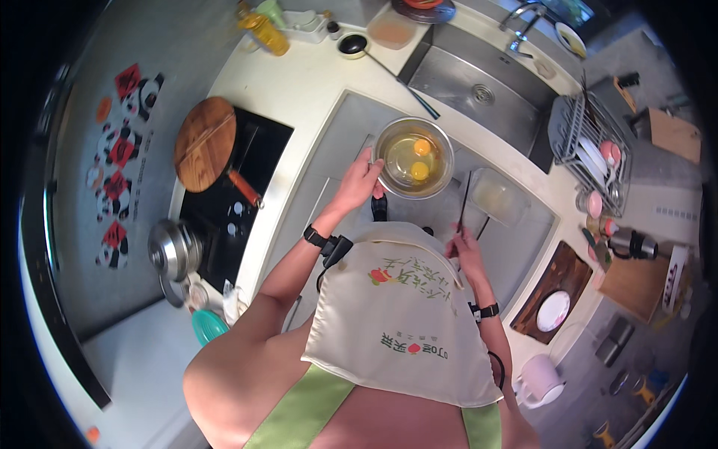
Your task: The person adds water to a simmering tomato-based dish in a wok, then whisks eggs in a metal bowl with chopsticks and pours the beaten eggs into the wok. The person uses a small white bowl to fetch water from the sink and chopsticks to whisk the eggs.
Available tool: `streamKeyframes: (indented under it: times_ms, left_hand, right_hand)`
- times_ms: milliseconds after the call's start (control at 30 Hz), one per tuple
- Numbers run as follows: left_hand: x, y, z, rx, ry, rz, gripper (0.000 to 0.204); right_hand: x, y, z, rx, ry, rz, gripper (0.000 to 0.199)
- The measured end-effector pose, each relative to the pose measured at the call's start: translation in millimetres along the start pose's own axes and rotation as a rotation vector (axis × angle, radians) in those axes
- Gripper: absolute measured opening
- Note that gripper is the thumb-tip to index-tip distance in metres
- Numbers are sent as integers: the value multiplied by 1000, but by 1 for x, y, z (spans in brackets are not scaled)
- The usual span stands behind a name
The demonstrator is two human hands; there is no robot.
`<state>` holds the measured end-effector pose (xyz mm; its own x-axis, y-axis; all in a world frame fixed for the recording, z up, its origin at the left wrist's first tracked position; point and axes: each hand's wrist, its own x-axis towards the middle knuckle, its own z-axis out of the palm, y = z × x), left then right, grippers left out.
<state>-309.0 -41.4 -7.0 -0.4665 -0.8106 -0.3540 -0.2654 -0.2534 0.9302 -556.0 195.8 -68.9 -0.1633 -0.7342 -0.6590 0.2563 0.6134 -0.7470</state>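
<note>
My left hand [364, 178] grips the left rim of a round metal bowl [383, 177], thumb at the edge and fingers against the outside. Inside the bowl lie two whole egg yolks [421, 159] in clear egg white. Lower and to the right, my right hand [465, 251] is closed around a pair of dark chopsticks [466, 199], their tips pointing away from me and apart from the bowl. Just beyond that hand is a translucent, pale rectangular container [495, 197]; what it rests on is unclear.
A black ladle [404, 86] lies by the sink [482, 63]. On the left are a hob [258, 150], a wooden-lidded pan [206, 142] and a steel pot [176, 251]. A dish rack [594, 153] and a wooden board [562, 277] with a white plate [553, 311] line the right.
</note>
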Motion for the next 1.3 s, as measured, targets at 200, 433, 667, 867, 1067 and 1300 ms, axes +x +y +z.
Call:
streamKeyframes:
  times_ms: [200, 433, 667, 867, 1067, 1300]
  left_hand:
    - [-56, -6, 36, -10, 133, 5, 25]
    - [-124, -21, 65, -72, 273, 7, 29]
    - [-184, -37, 60, -60, 381, 33, 33]
    - [-232, -53, 43, -57, 433, 29, 38]
    - [-282, -82, 13, -66, 469, 20, 37]
    - [-348, -101, -25, 18, 504, 4, 39]
  right_hand:
    - [-9, -33, -76, -361, 64, -277, 39]
    - [-48, -108, -53, 196, -110, -403, 35]
    - [-83, -151, -29, 411, -168, -639, 41]
    - [-80, -134, 0, 431, -642, -417, 52]
    - [-84, -72, 100, -262, -365, -281, 46]
    - [-125, -38, 159, -532, -396, -624, 33]
